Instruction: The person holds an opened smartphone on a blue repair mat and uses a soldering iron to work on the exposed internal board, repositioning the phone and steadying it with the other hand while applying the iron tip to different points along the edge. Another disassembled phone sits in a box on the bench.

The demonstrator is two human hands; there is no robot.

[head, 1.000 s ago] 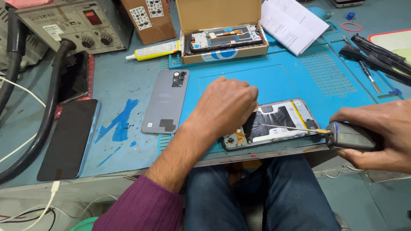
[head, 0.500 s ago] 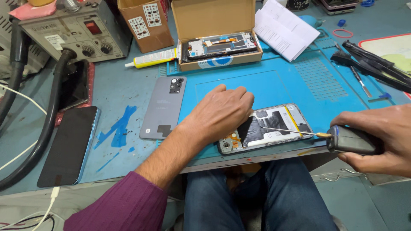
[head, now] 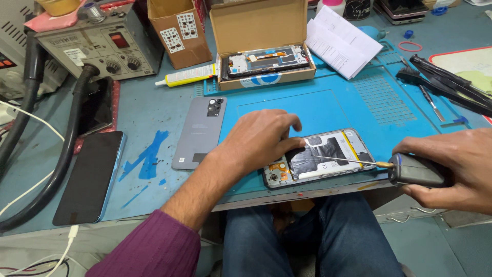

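- Head view: opened phone [head: 323, 156], back cover off, lay face down at the near edge of the blue work mat [head: 287, 105], internals exposed; black shielding and a yellow-edged battery area were visible.
- Left hand [head: 259, 141] rested on the left part of the opened phone, fingers curled and pressing down on it; thumb hidden, so the exact pinch could not be told.
- Right hand [head: 451, 172] was wrapped tightly around a dark electric screwdriver [head: 417, 171] just off the table edge; its thin bit reached across the phone's middle, tip on or just above the board, which of the two could not be told.
- Grey back cover [head: 200, 132] lay flat just left of the left hand, camera cut-out away from the person.
- Open cardboard box [head: 261, 41] at the far side of the mat held another phone frame.
- Glue tube [head: 187, 76] lay left of the box.
- Dark phone [head: 89, 177] lay face up far left, near the black hoses.
- Rework station [head: 97, 43] stood at the far left corner.
- Tweezers and hand tools [head: 446, 84] lay at the right of the mat.
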